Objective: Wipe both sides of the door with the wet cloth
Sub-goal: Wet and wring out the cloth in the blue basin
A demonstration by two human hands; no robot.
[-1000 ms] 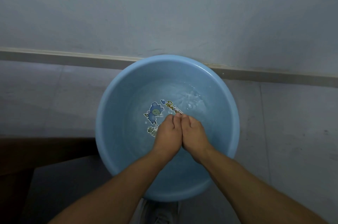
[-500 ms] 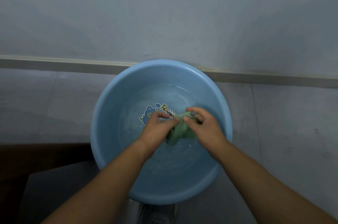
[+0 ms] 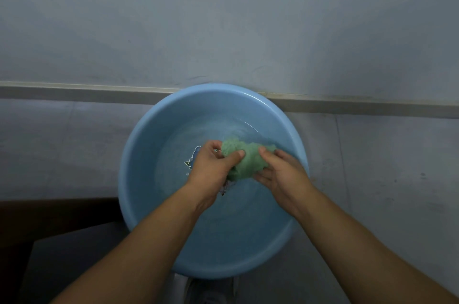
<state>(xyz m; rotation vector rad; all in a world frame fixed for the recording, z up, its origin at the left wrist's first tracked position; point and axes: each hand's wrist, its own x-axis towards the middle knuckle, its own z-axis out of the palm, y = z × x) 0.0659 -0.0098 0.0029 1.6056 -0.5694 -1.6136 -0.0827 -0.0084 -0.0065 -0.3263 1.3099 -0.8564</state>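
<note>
While the soft green cloth (image 3: 244,160) sits bunched over the water in the round blue plastic tub (image 3: 139,172), my left hand (image 3: 211,167) and right hand (image 3: 280,174) squeeze it — next I wring it, then find the door.

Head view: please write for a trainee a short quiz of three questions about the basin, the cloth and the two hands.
1. True or false: the left hand and the right hand both grip the green cloth.
2. Where is the cloth? A) in the blue basin; B) on a table; C) on a chair.
3. Fill in: the cartoon sticker on the basin's bottom is partly hidden by the ____ hand.
Key: 1 true; 2 A; 3 left.
</note>
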